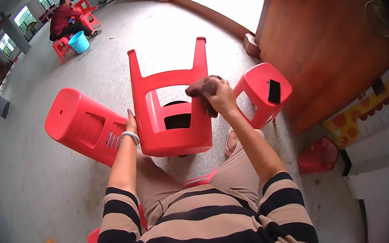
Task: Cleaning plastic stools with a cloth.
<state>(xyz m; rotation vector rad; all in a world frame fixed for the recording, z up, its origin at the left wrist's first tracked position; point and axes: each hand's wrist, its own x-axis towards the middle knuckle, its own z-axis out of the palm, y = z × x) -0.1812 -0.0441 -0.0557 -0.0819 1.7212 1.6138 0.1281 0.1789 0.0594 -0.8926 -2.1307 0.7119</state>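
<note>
A red plastic stool [173, 144] is tipped over in front of me, its legs pointing away. My left hand [131, 123], with a pale bangle at the wrist, holds its left side. Bunched in my right hand [224, 97] is a dark brown cloth [202, 86], pressed against the stool's right leg; the hand is slightly blurred. Through the stool's openings a black round container [177, 122] shows on the floor, mostly hidden.
Stacked red stools [84, 121] stand at left. At right, another red stool [259, 76] bears a black phone [274, 91]. A wooden door [321, 57] stands beside a bright doorway. Far left, a seated person [62, 17] handles a red stool near a blue bucket [79, 42].
</note>
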